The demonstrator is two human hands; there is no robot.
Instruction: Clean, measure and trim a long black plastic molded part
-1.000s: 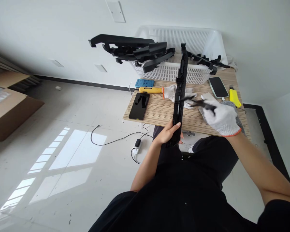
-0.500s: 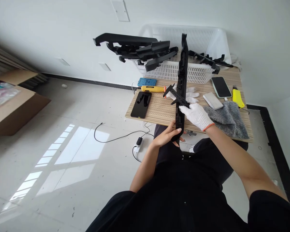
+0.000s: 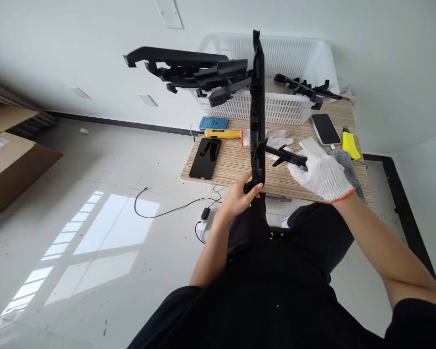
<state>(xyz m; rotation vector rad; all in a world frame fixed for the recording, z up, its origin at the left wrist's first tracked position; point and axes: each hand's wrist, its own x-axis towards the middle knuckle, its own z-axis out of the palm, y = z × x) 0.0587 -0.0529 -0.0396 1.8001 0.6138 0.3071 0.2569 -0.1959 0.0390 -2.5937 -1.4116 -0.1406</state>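
My bare left hand (image 3: 240, 196) grips the lower end of a long black plastic trim piece (image 3: 257, 106), which stands lengthwise over the table edge and reaches up in front of the basket. A white knit glove covers my right hand (image 3: 319, 173), which is closed on a black caliper (image 3: 288, 157). The caliper points left, its jaws at the side of the trim piece; whether they touch it I cannot tell. Under the caliper lies another white glove (image 3: 278, 138), partly hidden by the trim piece.
A white plastic basket (image 3: 290, 109) at the back holds several black plastic parts (image 3: 203, 72), some jutting over its left side. On the table (image 3: 228, 167) lie a black phone (image 3: 205, 158), a yellow-handled tool (image 3: 222, 134), a blue card-like item (image 3: 213, 123), another phone (image 3: 326, 129), a yellow cutter (image 3: 350, 144) and a grey cloth (image 3: 343, 159).
My right hand has moved right with the caliper, which now reaches the trim piece from its right side instead of lying across it. The trim piece has shifted slightly left and up.
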